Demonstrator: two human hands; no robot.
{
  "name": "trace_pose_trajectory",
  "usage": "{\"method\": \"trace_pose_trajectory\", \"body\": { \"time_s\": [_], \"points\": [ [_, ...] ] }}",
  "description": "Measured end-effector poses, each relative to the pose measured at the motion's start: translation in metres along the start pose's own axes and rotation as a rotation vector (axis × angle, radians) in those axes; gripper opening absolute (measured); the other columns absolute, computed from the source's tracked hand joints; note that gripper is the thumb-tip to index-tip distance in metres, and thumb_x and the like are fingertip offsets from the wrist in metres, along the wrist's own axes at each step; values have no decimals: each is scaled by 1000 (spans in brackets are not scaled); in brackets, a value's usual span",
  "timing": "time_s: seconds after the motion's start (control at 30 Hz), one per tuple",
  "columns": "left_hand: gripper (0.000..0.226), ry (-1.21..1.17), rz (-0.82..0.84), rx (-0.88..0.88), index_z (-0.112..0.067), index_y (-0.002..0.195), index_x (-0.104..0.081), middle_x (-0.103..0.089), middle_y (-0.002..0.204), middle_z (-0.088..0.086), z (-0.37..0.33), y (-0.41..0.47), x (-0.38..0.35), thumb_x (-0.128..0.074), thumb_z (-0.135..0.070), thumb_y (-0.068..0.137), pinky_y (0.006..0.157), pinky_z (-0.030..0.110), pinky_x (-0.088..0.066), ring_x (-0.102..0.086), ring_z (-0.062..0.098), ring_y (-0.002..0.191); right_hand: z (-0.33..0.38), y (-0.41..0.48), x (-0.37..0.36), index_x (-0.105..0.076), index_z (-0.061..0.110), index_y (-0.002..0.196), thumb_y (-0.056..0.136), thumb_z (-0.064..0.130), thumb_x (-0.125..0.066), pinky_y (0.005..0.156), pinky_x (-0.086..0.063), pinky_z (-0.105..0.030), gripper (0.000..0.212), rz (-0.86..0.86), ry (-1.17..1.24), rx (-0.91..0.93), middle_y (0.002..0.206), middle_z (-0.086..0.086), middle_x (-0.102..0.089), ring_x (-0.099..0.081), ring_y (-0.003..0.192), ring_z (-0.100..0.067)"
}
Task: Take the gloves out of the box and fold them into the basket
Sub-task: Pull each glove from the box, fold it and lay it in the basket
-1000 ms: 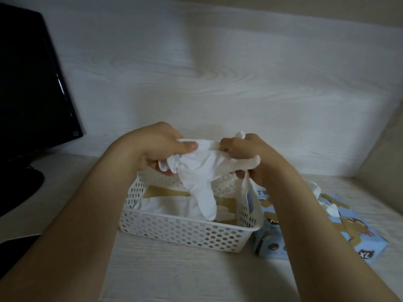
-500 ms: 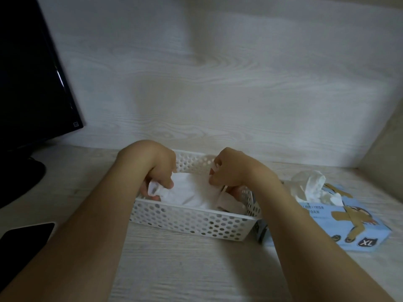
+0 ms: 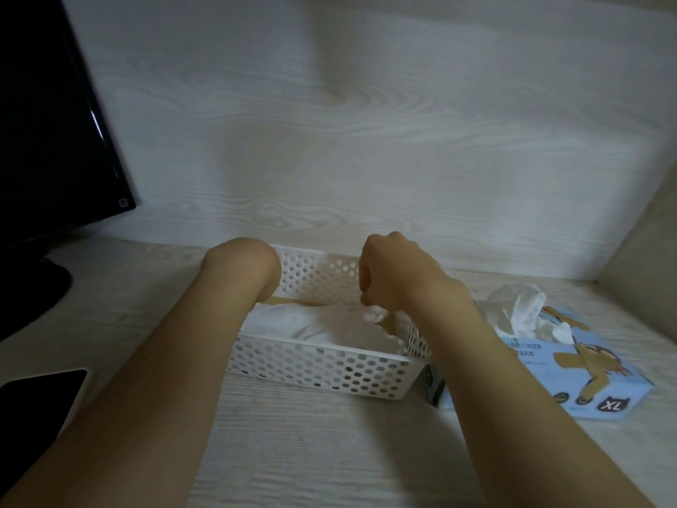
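Pale wood-grain table (image 3: 293,452), with a black monitor (image 3: 47,122) at left. The white perforated basket (image 3: 322,368) holds white gloves (image 3: 322,324). The blue box (image 3: 549,375), marked "XL", lies just right of it. Right hand (image 3: 399,276) curled, pinching the gloves. Left hand (image 3: 249,265) dips inside, its grip hidden.

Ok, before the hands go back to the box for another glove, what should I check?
1. Gloves inside the basket: ok, they lie below its rim.
2. Fold tidy: not ok, the right end looks bunched up.
3. Right hand free: cannot tell, its curled fingers sit over that bunched end.
4. Left hand free: cannot tell, its fingers are hidden down in the basket.
5. Next glove ready: ok, it sticks out of the box, just right of the basket.
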State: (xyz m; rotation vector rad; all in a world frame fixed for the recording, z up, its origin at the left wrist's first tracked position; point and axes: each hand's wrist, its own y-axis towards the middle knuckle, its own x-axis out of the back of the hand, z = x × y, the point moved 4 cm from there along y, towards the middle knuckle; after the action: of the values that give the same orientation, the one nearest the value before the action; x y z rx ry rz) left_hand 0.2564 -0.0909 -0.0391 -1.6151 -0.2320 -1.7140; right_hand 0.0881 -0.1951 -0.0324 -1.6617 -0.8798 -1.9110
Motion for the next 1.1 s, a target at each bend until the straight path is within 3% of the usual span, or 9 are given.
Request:
{"method": "trace_pose_trajectory", "body": {
  "time_s": [0.07,0.2,0.4,0.47,0.6,0.73,0.8,0.93,1.1],
  "points": [
    [17,-4,-27,50,-10,85,-66,-65,67,-4,-1,-2,6,-66,-17,101,78,32,-47,-58,15,72,3,-4,-1,-76,15,98,86,23,-84,74,-66,-44,16,120,78,46,92,-6,-73,-72,70,-23],
    [31,-3,-110,-80,-14,114,-67,-66,98,0,-10,-5,11,-80,-30,91,82,36,-55,-66,23,92,6,-18,-8,-75,24,117,87,29,-85,68,-68,-42,32,409,120,38,85,-4,-75,-76,62,-20],
    [51,-89,163,-152,-19,118,-64,-71,101,1,-18,-14,-6,-86,-49,82,87,40,-61,-75,21,89,7,-20,-16,-70,27,126,83,31,-89,71,-67,-40,48,456,68,47,75,-1,-70,-68,53,-14],
    [49,-35,139,-136,-16,112,-63,-66,93,-1,-20,-18,-4,-84,-51,84,77,33,-59,-68,17,73,11,-20,-15,-70,24,122,82,35,-90,76,-67,-44,46,399,51,64,88,0,-70,-72,63,-17],
    [53,-7,45,-147,-14,132,-60,-57,87,-1,-31,-31,5,-80,-41,91,60,29,-52,-60,16,67,17,-16,2,-70,20,118,90,47,-80,85,-58,-42,39,147,92,87,116,-5,-63,-68,97,-29],
    [26,-201,-118,-338,-9,103,-68,-72,88,9,-57,-40,16,-71,-34,96,63,37,-65,-72,21,59,4,-34,26,-71,17,108,100,33,-61,67,-50,-37,20,-181,35,46,101,-8,-69,-66,84,-32],
    [19,-335,-183,-489,-12,103,-69,-76,86,13,-80,-50,21,-64,-29,98,65,44,-67,-76,23,62,-10,-54,38,-70,18,108,96,26,-59,65,-48,-36,18,-333,41,-18,96,-8,-68,-65,82,-34],
    [18,-515,-362,-749,-20,110,-69,-73,94,1,-123,-78,29,-62,-33,100,74,39,-64,-73,16,74,-50,-93,58,-69,21,94,84,26,-60,59,-44,-32,15,-668,160,-140,75,2,-67,-61,68,-27],
    [13,-463,-485,-819,-28,100,-70,-64,96,-8,-148,-93,21,-63,-38,95,82,37,-57,-63,13,90,-98,-118,52,-68,27,76,74,37,-56,66,-55,-36,16,-637,377,-77,73,12,-67,-63,71,-11]
  ]
}}
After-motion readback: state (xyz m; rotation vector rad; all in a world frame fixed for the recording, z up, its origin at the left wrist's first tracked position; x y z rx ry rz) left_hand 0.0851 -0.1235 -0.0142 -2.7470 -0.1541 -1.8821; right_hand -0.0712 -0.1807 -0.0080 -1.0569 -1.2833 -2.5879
